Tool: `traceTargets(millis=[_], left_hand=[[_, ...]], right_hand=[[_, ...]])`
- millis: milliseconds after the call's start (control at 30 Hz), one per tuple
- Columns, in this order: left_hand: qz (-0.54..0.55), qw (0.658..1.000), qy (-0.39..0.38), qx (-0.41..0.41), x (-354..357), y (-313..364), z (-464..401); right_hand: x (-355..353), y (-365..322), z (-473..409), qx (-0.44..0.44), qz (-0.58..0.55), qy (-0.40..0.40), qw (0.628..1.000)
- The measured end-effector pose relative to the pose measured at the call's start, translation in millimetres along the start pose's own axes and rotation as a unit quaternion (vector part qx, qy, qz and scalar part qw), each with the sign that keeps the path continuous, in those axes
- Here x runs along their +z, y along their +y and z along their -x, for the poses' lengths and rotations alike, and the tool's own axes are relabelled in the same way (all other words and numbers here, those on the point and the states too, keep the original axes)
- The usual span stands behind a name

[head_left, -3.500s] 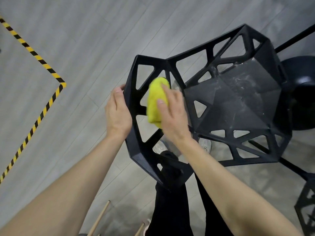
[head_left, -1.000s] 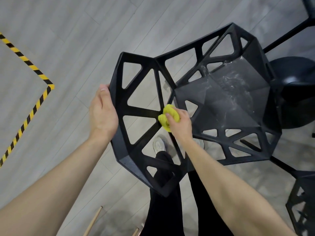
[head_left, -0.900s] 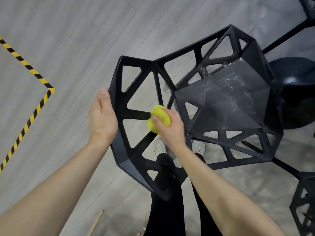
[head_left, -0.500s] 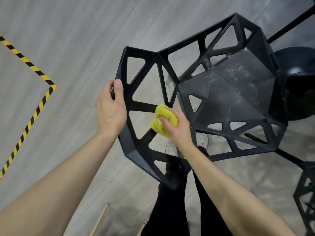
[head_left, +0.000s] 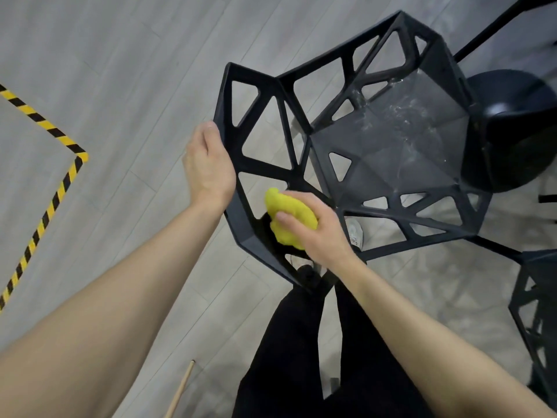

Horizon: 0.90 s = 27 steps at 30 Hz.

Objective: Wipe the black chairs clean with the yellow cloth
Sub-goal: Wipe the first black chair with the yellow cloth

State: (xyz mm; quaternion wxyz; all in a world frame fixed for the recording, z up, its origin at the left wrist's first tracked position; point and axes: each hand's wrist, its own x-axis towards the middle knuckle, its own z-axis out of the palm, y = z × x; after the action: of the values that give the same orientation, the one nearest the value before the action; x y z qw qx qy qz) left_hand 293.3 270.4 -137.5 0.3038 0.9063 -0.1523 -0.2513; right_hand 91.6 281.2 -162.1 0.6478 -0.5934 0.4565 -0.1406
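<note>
Wiping chair (head_left: 265,173) with cloth (head_left: 291,220)

I see a grey plank floor (head_left: 126,70) carrying yellow-black hazard tape (head_left: 57,188), the black chair (head_left: 401,164), a second black chair (head_left: 539,312) and a wooden stick (head_left: 182,390).

Probably a workshop or test space rather than a home: yellow-and-black hazard tape (head_left: 45,176) marks off a zone on the pale grey plank floor (head_left: 120,70), left of a black angular chair (head_left: 376,152).
</note>
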Motion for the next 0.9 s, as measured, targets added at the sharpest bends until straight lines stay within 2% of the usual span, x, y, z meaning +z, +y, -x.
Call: traceTargets(millis=[67, 167, 233, 300, 333, 433, 467, 567, 667, 733, 833, 900], left_hand=[[0.003, 1.000, 0.001, 0.007, 0.1, -0.1, -0.9], [0.004, 1.000, -0.009, 0.015, -0.1, -1.6, -1.6], [0.007, 1.000, -0.018, 0.015, 0.5, 0.2, -0.3], [0.007, 1.000, -0.016, 0.021, 0.7, 1.8, -0.4], [0.006, 1.000, -0.015, 0.023, 1.4, 1.3, -1.2], [-0.002, 1.000, -0.012, 0.022, 3.0, -1.5, -4.0], [-0.002, 1.000, -0.010, 0.025, 2.4, -2.2, -4.1], [0.000, 0.999, -0.014, 0.033, 3.2, -3.4, -4.8], [-0.003, 0.999, -0.012, 0.030, 3.7, 0.4, -1.5], [-0.011, 0.999, -0.010, 0.030, 4.5, -0.4, -2.4], [-0.014, 1.000, -0.005, 0.027, 3.8, -3.0, -7.3], [-0.016, 1.000, -0.008, 0.025, 4.9, -4.5, -9.3]], right_hand=[[0.2, -4.2, -13.7, 0.030, 0.024, -0.005, 0.999], [-6.4, 0.1, 14.6, -0.017, 0.032, -0.043, 0.998], [-30.7, 10.9, 52.5, 0.033, 0.005, -0.059, 0.998], [-38.6, 14.0, 66.0, 0.098, -0.027, -0.009, 0.995], [-31.7, 5.9, 60.9, 0.100, -0.036, 0.014, 0.994], [25.1, -31.1, 29.7, -0.045, 0.051, 0.037, 0.997], [34.2, -37.0, 26.3, -0.065, 0.053, 0.039, 0.996], [8.3, -8.6, 56.5, -0.031, 0.048, 0.010, 0.998], [-19.6, 11.6, 104.2, 0.014, 0.050, 0.030, 0.998], [0.8, -0.2, 88.7, -0.016, 0.063, 0.069, 0.995], [53.9, -35.7, 41.0, -0.070, 0.053, 0.072, 0.994], [52.3, -31.1, 48.0, -0.094, 0.068, 0.062, 0.991]])
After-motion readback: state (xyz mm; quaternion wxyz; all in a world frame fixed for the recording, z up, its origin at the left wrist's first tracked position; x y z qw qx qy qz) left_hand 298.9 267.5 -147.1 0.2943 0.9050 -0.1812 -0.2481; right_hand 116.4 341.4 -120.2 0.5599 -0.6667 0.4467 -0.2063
